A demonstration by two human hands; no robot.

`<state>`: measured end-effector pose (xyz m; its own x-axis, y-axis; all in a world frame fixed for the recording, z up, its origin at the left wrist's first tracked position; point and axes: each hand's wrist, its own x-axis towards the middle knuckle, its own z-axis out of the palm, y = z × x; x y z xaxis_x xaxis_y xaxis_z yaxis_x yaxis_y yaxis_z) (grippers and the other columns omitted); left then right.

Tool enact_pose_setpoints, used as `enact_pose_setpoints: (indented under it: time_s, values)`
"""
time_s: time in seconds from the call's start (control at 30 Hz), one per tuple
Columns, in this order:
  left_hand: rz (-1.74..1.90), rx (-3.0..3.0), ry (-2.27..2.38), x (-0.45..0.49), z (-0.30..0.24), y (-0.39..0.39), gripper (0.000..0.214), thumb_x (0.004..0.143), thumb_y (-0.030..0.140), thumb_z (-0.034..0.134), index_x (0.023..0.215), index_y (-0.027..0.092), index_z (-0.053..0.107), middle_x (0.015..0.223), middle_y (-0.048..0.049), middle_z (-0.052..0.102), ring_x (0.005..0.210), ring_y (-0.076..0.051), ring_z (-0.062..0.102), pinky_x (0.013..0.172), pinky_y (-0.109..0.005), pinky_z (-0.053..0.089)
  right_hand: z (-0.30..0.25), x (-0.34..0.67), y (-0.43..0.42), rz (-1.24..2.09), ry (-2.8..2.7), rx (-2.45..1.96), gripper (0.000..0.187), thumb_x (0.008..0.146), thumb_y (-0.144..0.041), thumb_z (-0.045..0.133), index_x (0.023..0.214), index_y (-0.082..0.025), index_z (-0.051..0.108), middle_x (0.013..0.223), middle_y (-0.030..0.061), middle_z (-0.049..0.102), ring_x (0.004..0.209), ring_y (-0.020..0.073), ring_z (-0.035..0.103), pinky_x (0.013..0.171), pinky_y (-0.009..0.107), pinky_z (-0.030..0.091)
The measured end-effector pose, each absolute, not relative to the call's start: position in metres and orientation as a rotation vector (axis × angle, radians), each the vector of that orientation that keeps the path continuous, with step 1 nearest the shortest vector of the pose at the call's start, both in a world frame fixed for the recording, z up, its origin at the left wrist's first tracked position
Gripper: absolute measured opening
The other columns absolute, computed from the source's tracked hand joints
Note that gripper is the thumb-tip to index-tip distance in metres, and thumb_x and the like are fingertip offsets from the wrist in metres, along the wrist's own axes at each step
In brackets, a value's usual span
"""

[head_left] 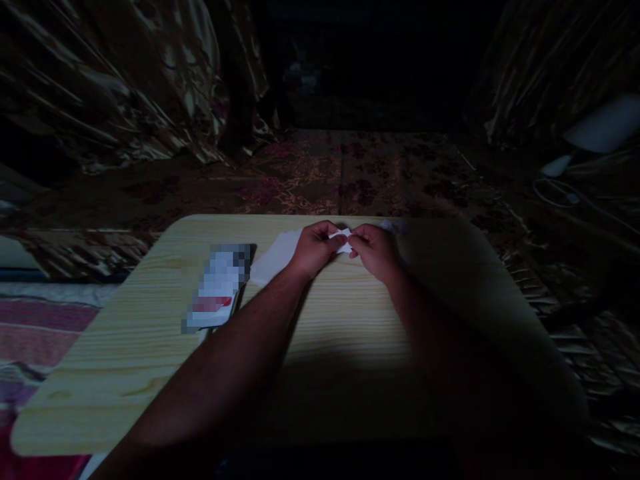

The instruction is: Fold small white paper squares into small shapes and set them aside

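Note:
A small piece of white paper (346,247) is pinched between my two hands near the far edge of the wooden table (340,320). My left hand (314,248) grips its left side, thumb on top. On its right side, my right hand (371,248) has thumb and fingers closed. The fingers hide much of the paper, so its exact shape cannot be made out. Left of my left hand lie white paper sheets (276,257), partly covered by that hand.
A phone (217,287) with a blurred-out screen rests on the table's left part. Pale scraps (394,227) lie behind my right hand. Beyond the table are a floral-patterned cloth (310,173) and curtains (165,73). At the right are a white lamp (603,127) and a cable (555,193).

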<state>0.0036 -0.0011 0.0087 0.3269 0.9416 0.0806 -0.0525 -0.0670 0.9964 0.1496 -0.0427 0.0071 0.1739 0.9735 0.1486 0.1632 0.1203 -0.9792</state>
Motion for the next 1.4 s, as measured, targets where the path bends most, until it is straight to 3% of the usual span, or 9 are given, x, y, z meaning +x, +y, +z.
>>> enact_pose_setpoints:
  time_s: [0.57,0.9,1.4]
  values:
    - [1.033,1.239,0.851,0.0042,0.0098,0.0002,0.020,0.058,0.022,0.077,0.059,0.016,0.058,0.052,0.0032,0.056,0.046,-0.010,0.048,0.047,-0.024,0.034,0.0133,0.1478,-0.0460,0.917,-1.251,-1.337,0.011,0.071,-0.031,0.060,0.071,-0.019,0.058,0.049,-0.0043,0.056,0.046,0.0115,0.050,0.045,0.023,0.031]
    - [1.050,1.290,0.830,0.0039,0.0077,0.0005,0.021,0.063,0.024,0.076,0.061,0.017,0.057,0.052,0.0042,0.053,0.046,-0.009,0.045,0.047,-0.024,0.031,0.0112,0.1475,-0.0444,0.899,-1.258,-1.329,0.009,0.072,-0.029,0.060,0.070,-0.020,0.057,0.048,-0.0046,0.055,0.047,0.0117,0.051,0.048,0.023,0.036]
    - [1.123,1.230,0.796,0.0054,0.0070,0.0016,0.017,0.060,0.019,0.078,0.066,0.017,0.062,0.060,0.0043,0.058,0.050,-0.008,0.047,0.050,-0.023,0.033,0.0103,0.1479,-0.0455,0.889,-1.313,-1.286,0.007,0.072,-0.026,0.059,0.069,-0.020,0.056,0.047,-0.0056,0.053,0.046,0.0109,0.047,0.046,0.023,0.031]
